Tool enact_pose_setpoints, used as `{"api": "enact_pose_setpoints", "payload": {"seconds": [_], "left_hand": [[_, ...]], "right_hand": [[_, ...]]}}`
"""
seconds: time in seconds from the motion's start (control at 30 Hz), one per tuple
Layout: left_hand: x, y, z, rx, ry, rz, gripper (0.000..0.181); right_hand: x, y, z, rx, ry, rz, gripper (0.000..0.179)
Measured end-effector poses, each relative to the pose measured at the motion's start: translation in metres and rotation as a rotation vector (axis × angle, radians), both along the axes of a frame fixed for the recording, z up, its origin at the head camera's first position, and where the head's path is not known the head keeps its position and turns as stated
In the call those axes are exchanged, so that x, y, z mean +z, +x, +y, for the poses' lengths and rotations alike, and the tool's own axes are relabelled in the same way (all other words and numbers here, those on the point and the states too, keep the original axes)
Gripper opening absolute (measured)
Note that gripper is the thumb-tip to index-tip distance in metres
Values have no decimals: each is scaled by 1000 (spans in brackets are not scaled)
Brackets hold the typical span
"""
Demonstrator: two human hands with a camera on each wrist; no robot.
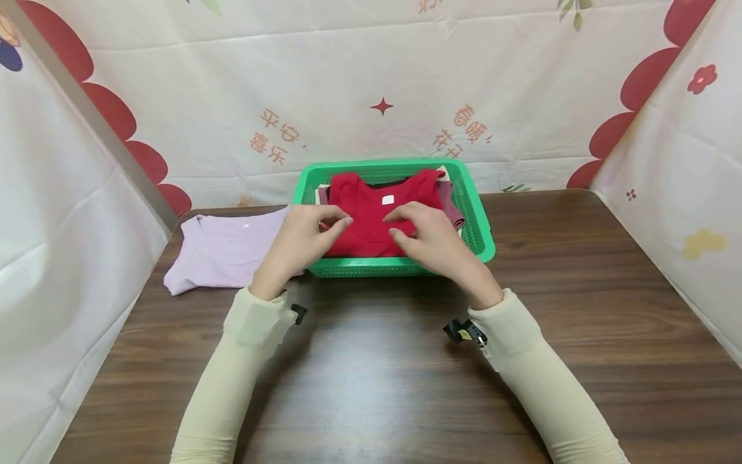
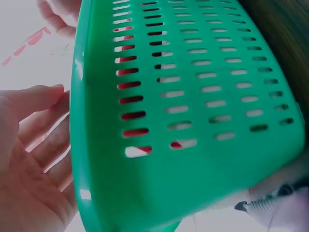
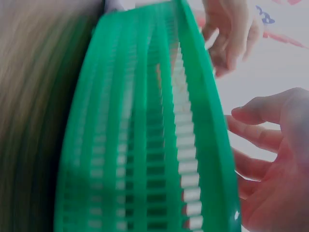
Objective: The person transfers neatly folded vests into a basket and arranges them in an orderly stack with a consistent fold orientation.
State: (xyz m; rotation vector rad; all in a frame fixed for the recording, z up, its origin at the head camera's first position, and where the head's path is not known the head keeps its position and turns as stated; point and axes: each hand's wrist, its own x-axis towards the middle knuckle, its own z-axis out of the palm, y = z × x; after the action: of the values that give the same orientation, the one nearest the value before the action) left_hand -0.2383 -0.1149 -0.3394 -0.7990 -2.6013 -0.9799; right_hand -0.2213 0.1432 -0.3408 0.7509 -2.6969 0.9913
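Monitoring remotely, I'm seeing left hand (image 1: 304, 233), right hand (image 1: 428, 234) hovering loosely spread, gripping nothing; basket (image 1: 371, 263) probably corralling red top (image 1: 368, 225).

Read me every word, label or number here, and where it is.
"平安喜乐": white backdrop, left of the red star.
"春暖花开": same backdrop, right of the star.
Backdrop's top edge: characters cut off, unreadable.
White tag on the red garment: nothing readable.
Mark on the lilac garment: too small.
Blue marks: blurred.
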Motion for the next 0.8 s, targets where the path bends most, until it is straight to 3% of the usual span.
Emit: {"api": "enact_pose_setpoints", "payload": {"seconds": [0.33, 0.6, 0.7, 0.8], "left_hand": [[-7, 10, -48, 92, 123, 140, 15], [-14, 16, -106, 255, 129, 226, 13], [-15, 17, -129, 334, 153, 214, 14], [-18, 14, -151, 427, 172, 148, 20]], "right_hand": [[3, 10, -60, 141, -73, -27, 37], [8, 26, -115, 256, -91, 32, 28], [9, 34, -137, 289, -79, 9, 30], [9, 40, -159, 345, -66, -70, 38]]}}
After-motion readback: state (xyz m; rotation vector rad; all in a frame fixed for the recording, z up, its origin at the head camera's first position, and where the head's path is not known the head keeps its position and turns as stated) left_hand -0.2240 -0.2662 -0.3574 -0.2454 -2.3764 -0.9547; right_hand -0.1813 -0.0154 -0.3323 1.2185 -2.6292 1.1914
